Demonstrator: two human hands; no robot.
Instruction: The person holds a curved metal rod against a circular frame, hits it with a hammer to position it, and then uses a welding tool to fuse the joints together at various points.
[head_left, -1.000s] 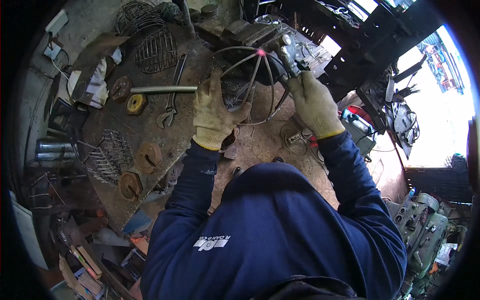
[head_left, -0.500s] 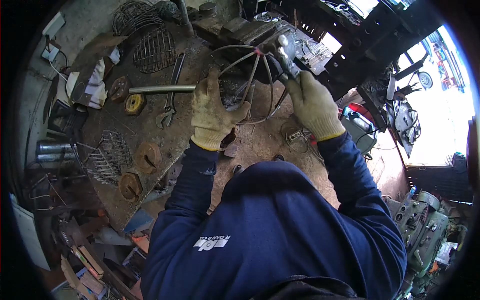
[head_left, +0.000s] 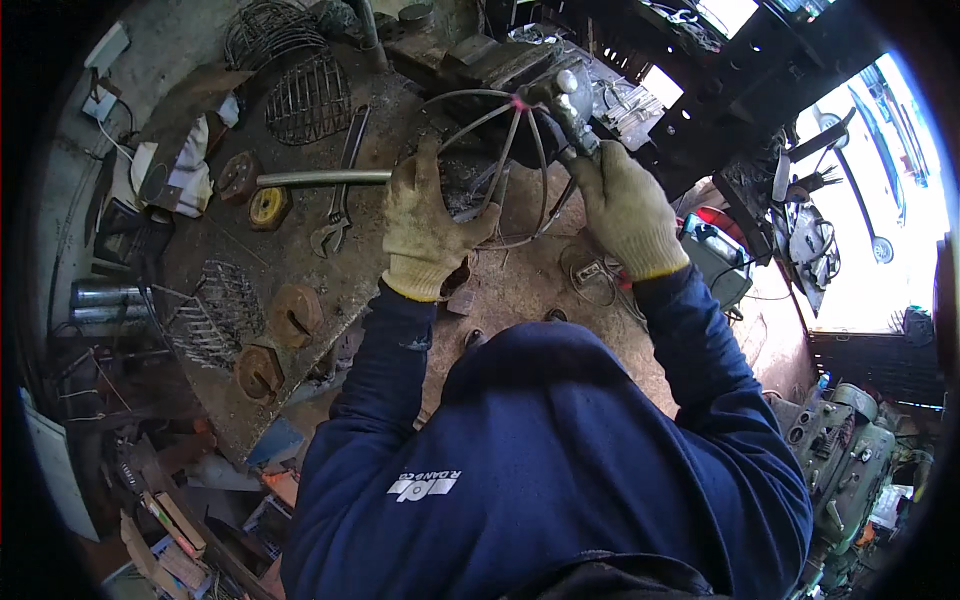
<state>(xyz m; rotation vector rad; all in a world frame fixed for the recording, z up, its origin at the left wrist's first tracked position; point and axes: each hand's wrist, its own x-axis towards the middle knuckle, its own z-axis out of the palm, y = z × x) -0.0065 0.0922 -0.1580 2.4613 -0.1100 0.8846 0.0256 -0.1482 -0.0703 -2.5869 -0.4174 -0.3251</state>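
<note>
A dome-shaped frame of bent metal rods (head_left: 514,150), its ribs meeting at a reddish-pink hub, stands in front of me. My left hand (head_left: 425,225), in a cream knitted glove, holds its left side, with index finger and thumb spread along it. A straight metal pipe (head_left: 325,178) runs up to this hand; whether the fingers touch it is hidden. My gloved right hand (head_left: 628,215) is closed on a hammer-like grey metal piece (head_left: 575,105) with a shiny rounded end, beside the hub. Its exact kind is unclear.
On the workbench (head_left: 220,335) lie an adjustable wrench (head_left: 345,180), a yellow-ringed disc (head_left: 268,208), rusty hexagonal blocks (head_left: 295,315) and wire grates (head_left: 308,100). A grey-green machine (head_left: 845,450) stands at right. A red-and-grey case (head_left: 718,255) is on the floor.
My hands stay almost where they were, and the rod frame has barely shifted. Beyond the bright opening at right, a vehicle has changed position.
</note>
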